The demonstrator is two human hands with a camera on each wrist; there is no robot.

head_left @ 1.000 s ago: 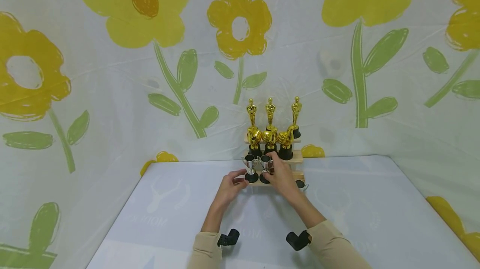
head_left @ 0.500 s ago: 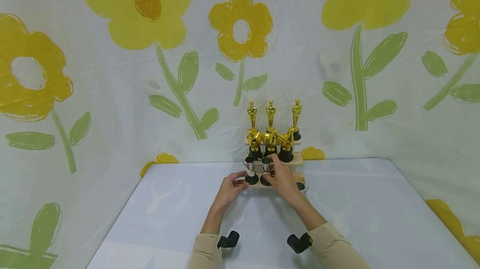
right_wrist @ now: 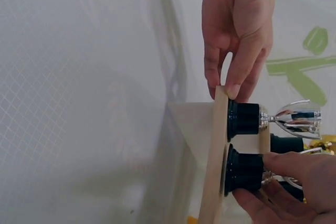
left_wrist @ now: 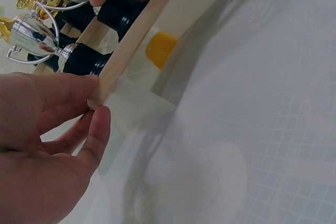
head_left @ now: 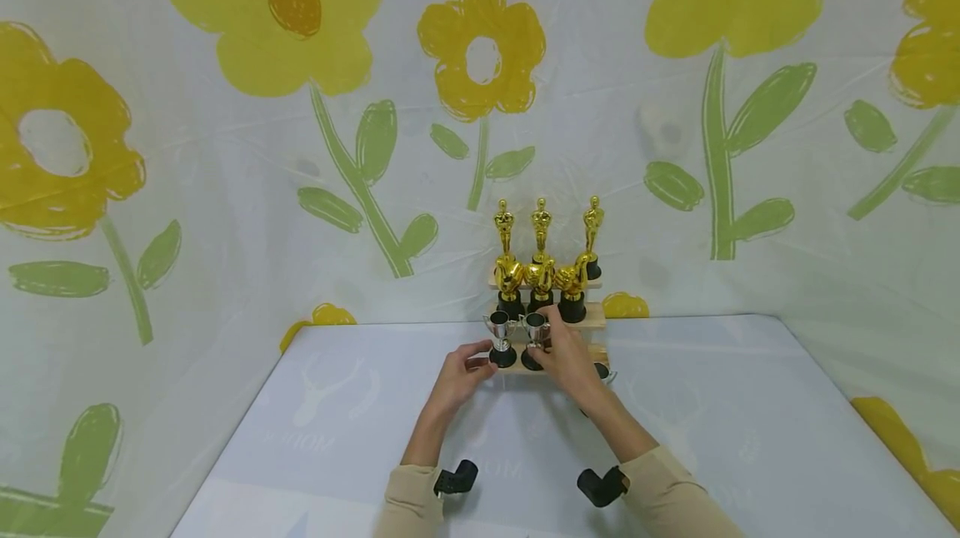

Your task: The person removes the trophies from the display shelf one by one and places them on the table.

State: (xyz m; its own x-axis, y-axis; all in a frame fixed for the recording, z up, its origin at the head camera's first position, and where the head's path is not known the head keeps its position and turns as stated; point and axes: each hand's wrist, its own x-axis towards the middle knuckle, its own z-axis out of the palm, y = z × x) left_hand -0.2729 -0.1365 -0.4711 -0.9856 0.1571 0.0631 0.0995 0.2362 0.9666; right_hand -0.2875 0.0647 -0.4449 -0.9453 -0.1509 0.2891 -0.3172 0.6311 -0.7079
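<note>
Now right hand (head_left: 567,357) gripping second silver cup (head_left: 533,328) on bottom step (head_left: 517,368), left hand (head_left: 459,378) pinching step's end

The faint mirrored print on the table cover (head_left: 315,438) is too washed-out to read.

On the stepped wooden stand (head_left: 592,317) — three gold statuettes (head_left: 540,226), three gold round trophies (head_left: 540,276), two silver cups (head_left: 500,328) — plus two hands (head_left: 457,376).
</note>
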